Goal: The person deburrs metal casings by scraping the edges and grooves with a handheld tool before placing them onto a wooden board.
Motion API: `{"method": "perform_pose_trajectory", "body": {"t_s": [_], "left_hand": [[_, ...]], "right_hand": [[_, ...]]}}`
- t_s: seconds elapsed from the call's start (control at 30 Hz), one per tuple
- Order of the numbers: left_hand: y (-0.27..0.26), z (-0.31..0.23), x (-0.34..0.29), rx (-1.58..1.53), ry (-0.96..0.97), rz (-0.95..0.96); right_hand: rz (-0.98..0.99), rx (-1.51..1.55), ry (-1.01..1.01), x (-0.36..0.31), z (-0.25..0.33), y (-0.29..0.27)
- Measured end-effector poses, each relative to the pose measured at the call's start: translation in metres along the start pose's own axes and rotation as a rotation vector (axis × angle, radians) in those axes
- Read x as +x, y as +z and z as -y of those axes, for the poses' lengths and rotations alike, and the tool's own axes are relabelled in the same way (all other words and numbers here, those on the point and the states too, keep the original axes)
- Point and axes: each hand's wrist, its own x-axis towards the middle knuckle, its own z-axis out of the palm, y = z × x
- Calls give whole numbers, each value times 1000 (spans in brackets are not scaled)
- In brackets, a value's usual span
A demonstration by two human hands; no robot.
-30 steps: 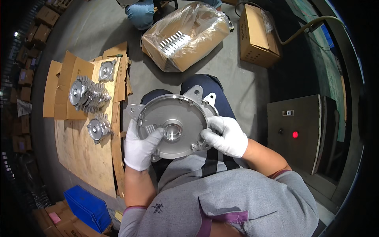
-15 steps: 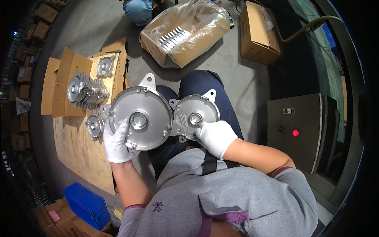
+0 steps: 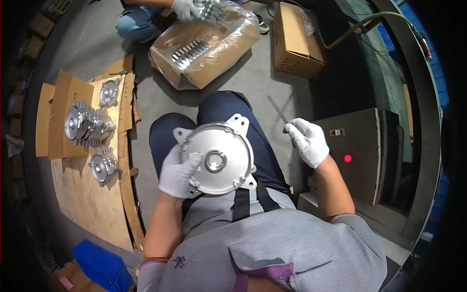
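Note:
My left hand [image 3: 179,171], in a white glove, grips the left rim of a round silver metal cover [image 3: 220,156] with mounting ears, held flat over my lap. Off to the right, my gloved right hand [image 3: 306,141] holds a thin flat metal strip [image 3: 277,109] that points up and to the left, apart from the cover. My dark blue trouser legs [image 3: 219,109] show beneath the cover.
Several more metal covers [image 3: 86,125] lie stacked on flattened cardboard [image 3: 58,117] at left. Another person's gloved hands [image 3: 192,7] work over a plastic-lined carton of parts [image 3: 204,46] ahead. A closed carton [image 3: 294,41] stands at upper right, a grey cabinet with a red light [image 3: 348,158] at right, a blue bin [image 3: 99,265] at lower left.
I held two covers, one per hand, half a second ago. Now only one cover remains in my left hand; my right hand has moved right and holds a thin metal strip.

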Motion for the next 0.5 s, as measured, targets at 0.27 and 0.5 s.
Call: {"method": "perform_pose_trajectory", "body": {"t_s": [0.27, 0.5], "left_hand": [[33, 39, 19, 39, -8, 53], [37, 43, 18, 116, 18, -6]], "right_hand": [[102, 191, 158, 2, -23, 22], [90, 233, 67, 12, -15, 53]]}}
